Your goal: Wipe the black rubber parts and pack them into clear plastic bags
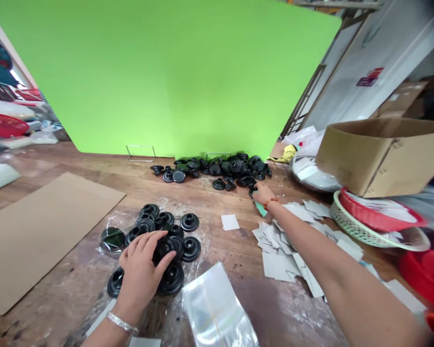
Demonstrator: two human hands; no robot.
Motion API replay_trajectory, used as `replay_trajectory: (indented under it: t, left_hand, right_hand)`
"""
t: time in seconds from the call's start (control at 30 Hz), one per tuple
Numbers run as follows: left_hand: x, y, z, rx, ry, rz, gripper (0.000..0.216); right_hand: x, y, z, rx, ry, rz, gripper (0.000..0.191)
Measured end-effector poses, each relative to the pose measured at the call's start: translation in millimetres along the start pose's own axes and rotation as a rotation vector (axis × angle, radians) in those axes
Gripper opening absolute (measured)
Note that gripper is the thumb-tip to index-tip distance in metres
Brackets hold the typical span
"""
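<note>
The left hand (142, 260) is curving over a near pile of black knobs (176, 232), apparently set out; the right hand (263, 193) is touching a far heap (235, 166), seemingly awaiting handling. Whether either is gripping, I cannot tell.

No wording can be read. A red and purple sign (370, 77) on the pale wall (347, 77), upper right of the frame, is too small and blurred; faint dark marks (382, 171) on the cardboard box (350, 159) at right are illegible.
</note>
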State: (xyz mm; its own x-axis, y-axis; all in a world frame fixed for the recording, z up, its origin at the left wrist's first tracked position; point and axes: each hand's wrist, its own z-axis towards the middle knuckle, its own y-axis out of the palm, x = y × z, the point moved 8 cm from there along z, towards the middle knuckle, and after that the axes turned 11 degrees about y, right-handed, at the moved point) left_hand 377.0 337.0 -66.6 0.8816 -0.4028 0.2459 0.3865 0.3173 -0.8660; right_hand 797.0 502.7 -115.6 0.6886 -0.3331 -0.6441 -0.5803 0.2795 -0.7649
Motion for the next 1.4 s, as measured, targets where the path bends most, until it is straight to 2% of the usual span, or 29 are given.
replay_trajectory:
  t: [0.13, 0.23, 0.33, 0.4, 0.43, 0.5, 0.57, 0.63, 0.7, 0.73, 0.8, 0.87, 0.93, 0.97, 1.1, 1.17, 1.23, 1.3, 1.37, 1.4]
  left_hand:
    - [-5.5, 1.6, -1.2, -0.031, 0.004, -0.033, 0.019]
    - [-10.8, 3.5, -3.3, -0.054, 0.006, -0.073, 0.02]
    - [-4.6, -6.7, -4.5, 0.023, 0.01, -0.149, 0.027]
    - [12.2, -13.0, -5.9, 0.062, 0.015, -0.278, 0.032]
    - [24.3, -11.6, -7.2, 0.041, 0.012, -0.386, 0.035]
    - [52.2, 1.5, -12.0, -0.078, -0.037, -0.688, 0.05]
    - [80.8, 20.9, -19.7, -0.222, -0.119, -1.036, 0.074]
    - [102.5, 33.6, -24.9, -0.305, -0.138, -1.272, 0.078]
    - [109.8, 39.9, -27.8, -0.34, -0.126, -1.323, 0.063]
    - [108.0, 41.3, -29.0, -0.333, -0.135, -1.292, 0.055]
    - [101.4, 40.6, -32.2, -0.298, -0.172, -1.215, 0.047]
    - [100.4, 35.4, -36.0, -0.251, -0.174, -1.184, 0.046]
    - [105.6, 29.7, -40.6, -0.231, -0.152, -1.193, 0.044]
    - [107.9, 26.7, -42.8, -0.219, -0.147, -1.193, 0.043]
    - [107.4, 5.7, -43.5, -0.063, -0.067, -1.046, 0.038]
    - [100.5, -5.4, -38.5, 0.048, -0.035, -0.901, 0.035]
    - [90.3, -8.3, -29.7, 0.096, -0.056, -0.783, 0.034]
    - [78.7, -5.5, -15.6, 0.082, -0.079, -0.717, 0.033]
    - [63.0, -4.6, 2.5, 0.077, -0.092, -0.646, 0.033]
    - [52.6, -5.2, 11.7, 0.081, -0.109, -0.591, 0.033]
  right_hand:
    - [-4.1, 0.6, -18.7, -0.01, -0.05, -0.082, 0.024]
    - [-13.4, -11.8, -46.0, 0.005, -0.102, -0.095, 0.02]
    - [-34.2, -28.1, -87.9, 0.021, -0.198, -0.057, 0.013]
    - [-55.0, -33.1, -127.5, -0.015, -0.292, -0.022, 0.018]
    - [-67.0, -32.7, -150.8, -0.056, -0.349, -0.006, 0.02]
    - [-90.7, -27.9, -201.2, -0.17, -0.467, 0.022, 0.019]
    - [-111.3, -22.0, -250.9, -0.319, -0.592, 0.084, 0.022]
    - [-122.1, -19.5, -286.9, -0.442, -0.636, 0.158, 0.031]
    - [-122.2, -22.9, -301.4, -0.463, -0.561, 0.247, 0.043]
    - [-118.7, -27.4, -301.5, -0.412, -0.488, 0.305, 0.045]
    - [-108.9, -36.4, -298.1, -0.259, -0.35, 0.428, 0.039]
    - [-106.0, -32.9, -299.6, -0.212, -0.32, 0.536, 0.029]
    - [-107.7, -12.4, -302.0, -0.335, -0.3, 0.631, 0.027]
    - [-106.7, 0.5, -301.5, -0.418, -0.243, 0.696, 0.027]
    - [-93.6, 50.2, -298.7, -0.716, 0.228, 1.039, 0.036]
    - [-97.2, 68.9, -305.9, -0.897, 0.382, 1.147, 0.043]
    - [-103.7, 81.2, -313.7, -1.044, 0.458, 1.208, 0.05]
    - [-106.8, 89.4, -316.8, -1.119, 0.492, 1.221, 0.056]
    - [-105.7, 95.1, -312.9, -1.145, 0.478, 1.136, 0.057]
    - [-104.0, 95.1, -304.9, -1.112, 0.432, 1.061, 0.055]
